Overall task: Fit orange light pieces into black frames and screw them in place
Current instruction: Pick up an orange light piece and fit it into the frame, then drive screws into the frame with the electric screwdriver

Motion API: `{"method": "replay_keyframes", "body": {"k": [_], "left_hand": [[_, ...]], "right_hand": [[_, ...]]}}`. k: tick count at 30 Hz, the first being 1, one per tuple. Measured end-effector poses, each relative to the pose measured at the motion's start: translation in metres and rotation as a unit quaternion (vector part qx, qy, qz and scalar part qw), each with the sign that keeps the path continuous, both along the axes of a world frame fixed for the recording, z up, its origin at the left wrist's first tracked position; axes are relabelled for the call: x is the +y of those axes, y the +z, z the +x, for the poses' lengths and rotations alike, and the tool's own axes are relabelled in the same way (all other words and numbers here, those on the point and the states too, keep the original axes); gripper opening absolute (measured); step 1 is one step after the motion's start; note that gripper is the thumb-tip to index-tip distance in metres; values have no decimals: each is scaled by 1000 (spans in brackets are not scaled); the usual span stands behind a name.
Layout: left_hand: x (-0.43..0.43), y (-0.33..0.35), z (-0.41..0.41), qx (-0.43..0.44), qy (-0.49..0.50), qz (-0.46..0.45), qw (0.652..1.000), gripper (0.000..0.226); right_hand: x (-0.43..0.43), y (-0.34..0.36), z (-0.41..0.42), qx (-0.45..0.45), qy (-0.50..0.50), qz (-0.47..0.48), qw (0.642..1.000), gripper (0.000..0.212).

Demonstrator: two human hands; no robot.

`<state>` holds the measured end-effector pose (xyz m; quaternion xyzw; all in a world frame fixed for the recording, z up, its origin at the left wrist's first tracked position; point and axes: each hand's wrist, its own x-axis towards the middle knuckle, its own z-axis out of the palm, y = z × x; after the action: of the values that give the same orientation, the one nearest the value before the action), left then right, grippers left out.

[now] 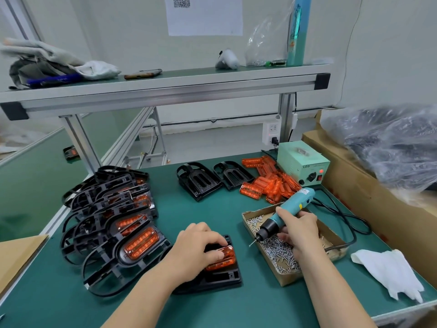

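At the green workbench (224, 308) we see one person's two bare hands at work on a lamp assembly. One carton (354, 185) lined with a crumpled plastic bag (390, 143) stands along the right edge, and one aluminium shelf (165, 91) spans the far side.

To the left lies a stack of finished frames (111, 221), each with an orange piece seated. They overlap too much for us to count them exactly. At the far centre we count two empty black frames (198, 181), side by side. Just right of them is a loose pile of orange pieces (267, 183), too many to count. One pale green power box (302, 164) sits behind that pile.

Near the right hand is one shallow cardboard tray (290, 279) holding a heap of small screws.

Near centre, one black frame (224, 278) lies flat on the mat with one orange light piece (222, 259) set in it. The left hand (198, 247) holds that piece down, fingers bent over its far edge and thumb on its face.

The right hand (300, 226) is wrapped around one teal electric screwdriver (290, 209), fingers closed on the barrel above the tray. The bit points down and left toward the frame, and one screw (251, 245) hangs at its tip.

One white cloth (387, 271) lies near the right edge.
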<state>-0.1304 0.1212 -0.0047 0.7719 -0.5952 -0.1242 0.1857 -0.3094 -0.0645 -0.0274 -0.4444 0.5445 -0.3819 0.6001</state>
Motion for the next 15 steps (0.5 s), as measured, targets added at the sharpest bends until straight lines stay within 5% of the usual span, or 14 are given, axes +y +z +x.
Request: {"method": "replay_keyframes", "body": {"k": [5, 9, 15], "left_hand": [[-3, -1, -2, -90, -26, 41, 995, 50], [-8, 5, -3, -198, -86, 61, 975, 47], [-12, 12, 0, -175, -54, 64, 981, 42]], "right_hand": [[0, 4, 3, -110, -13, 32, 993, 35], [2, 8, 3, -208, -45, 67, 975, 17], [7, 17, 9, -302, -31, 78, 949, 19]]}}
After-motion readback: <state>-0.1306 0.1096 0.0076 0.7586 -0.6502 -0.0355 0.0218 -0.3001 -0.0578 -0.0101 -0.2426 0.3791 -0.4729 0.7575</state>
